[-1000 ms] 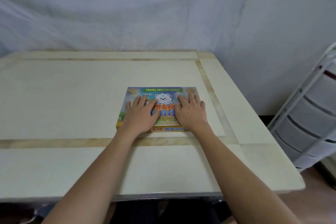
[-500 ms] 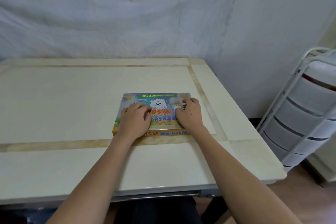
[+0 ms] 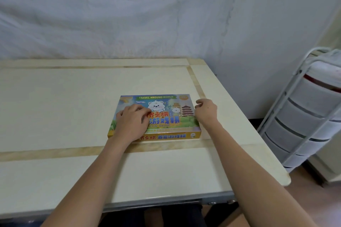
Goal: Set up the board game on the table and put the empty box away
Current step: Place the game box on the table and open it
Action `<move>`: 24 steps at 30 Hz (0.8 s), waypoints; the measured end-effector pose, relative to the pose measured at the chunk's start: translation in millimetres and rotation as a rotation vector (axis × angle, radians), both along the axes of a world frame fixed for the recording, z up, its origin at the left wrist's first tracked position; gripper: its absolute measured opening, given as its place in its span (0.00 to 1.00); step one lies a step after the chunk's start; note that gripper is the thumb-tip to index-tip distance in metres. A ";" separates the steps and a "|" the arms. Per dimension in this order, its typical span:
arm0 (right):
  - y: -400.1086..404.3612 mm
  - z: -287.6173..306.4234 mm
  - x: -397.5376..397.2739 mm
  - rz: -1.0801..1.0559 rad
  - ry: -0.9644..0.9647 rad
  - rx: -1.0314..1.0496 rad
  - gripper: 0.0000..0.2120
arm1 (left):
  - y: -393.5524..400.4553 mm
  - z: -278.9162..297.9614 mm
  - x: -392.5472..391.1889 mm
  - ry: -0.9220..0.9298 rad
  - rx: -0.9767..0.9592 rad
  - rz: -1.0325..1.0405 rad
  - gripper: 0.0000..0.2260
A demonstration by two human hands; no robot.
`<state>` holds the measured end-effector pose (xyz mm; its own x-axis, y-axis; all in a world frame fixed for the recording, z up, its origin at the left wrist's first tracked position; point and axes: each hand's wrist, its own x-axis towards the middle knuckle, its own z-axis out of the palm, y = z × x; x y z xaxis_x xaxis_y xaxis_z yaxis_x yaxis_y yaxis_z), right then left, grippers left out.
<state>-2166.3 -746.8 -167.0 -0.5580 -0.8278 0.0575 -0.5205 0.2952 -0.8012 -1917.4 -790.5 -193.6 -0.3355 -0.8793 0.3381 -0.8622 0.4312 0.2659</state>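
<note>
Two hands at a closed board game box (image 3: 166, 116), lying flat right of centre on the cream table (image 3: 55, 107); left hand (image 3: 132, 123) rests on its lid, fingers curled; right hand (image 3: 205, 111), loosely curled, touches its right edge; drawer cart (image 3: 310, 112) stands far right.

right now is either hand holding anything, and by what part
Nothing is lifted. The left hand rests on the game box lid with curled fingers; the right hand sits at its right edge, grip unclear.
</note>
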 end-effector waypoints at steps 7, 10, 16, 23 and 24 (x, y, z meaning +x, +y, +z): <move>-5.1 -14.5 -11.7 0.135 -0.306 -0.020 0.13 | -7.6 14.9 -24.2 -0.178 0.170 0.099 0.19; -6.6 -7.9 -13.3 0.206 -0.379 -0.020 0.10 | -2.2 8.8 -39.8 -0.295 0.147 0.149 0.30; -9.0 -9.2 -20.3 0.240 -0.349 0.040 0.08 | -1.9 1.2 -29.8 -0.229 0.099 0.117 0.36; -7.1 -10.9 -19.4 0.244 -0.136 0.015 0.08 | -1.8 0.3 -27.9 -0.211 0.105 0.119 0.38; -5.5 -10.9 -20.4 0.250 -0.098 0.032 0.09 | -2.1 0.1 -27.5 -0.206 0.104 0.116 0.38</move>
